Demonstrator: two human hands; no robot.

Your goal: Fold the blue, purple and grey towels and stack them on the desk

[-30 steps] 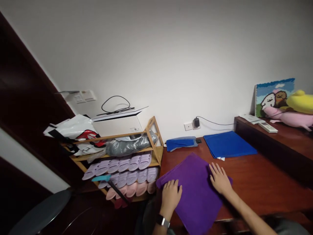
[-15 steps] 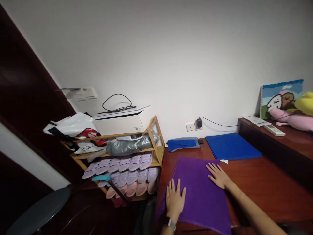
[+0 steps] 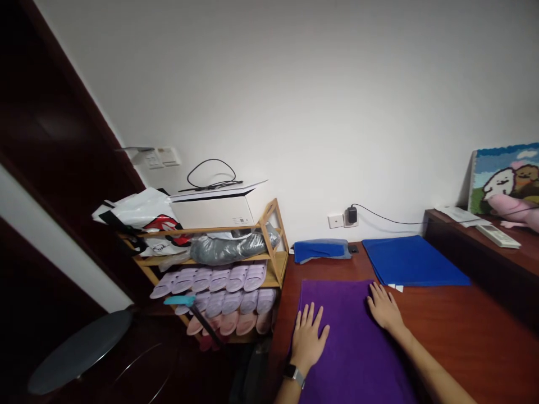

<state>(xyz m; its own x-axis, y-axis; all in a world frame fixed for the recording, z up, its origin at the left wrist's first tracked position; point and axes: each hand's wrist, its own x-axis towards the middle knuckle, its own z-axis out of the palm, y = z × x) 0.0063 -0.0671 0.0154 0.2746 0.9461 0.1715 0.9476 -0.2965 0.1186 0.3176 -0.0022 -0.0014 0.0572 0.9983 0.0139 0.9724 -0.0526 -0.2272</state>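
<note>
Two open hands (image 3: 309, 339) press flat on the purple cloth (image 3: 347, 336), which seems to reach the worktop's (image 3: 475, 331) front edge.

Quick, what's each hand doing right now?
Left hand: open, fingers spread, palm down on the purple cloth, gripping nothing.
Right hand: open, palm down at the cloth's far right corner, gripping nothing.

The purple cloth (image 3: 347, 336) has turned from diagonal to nearly straight.
</note>
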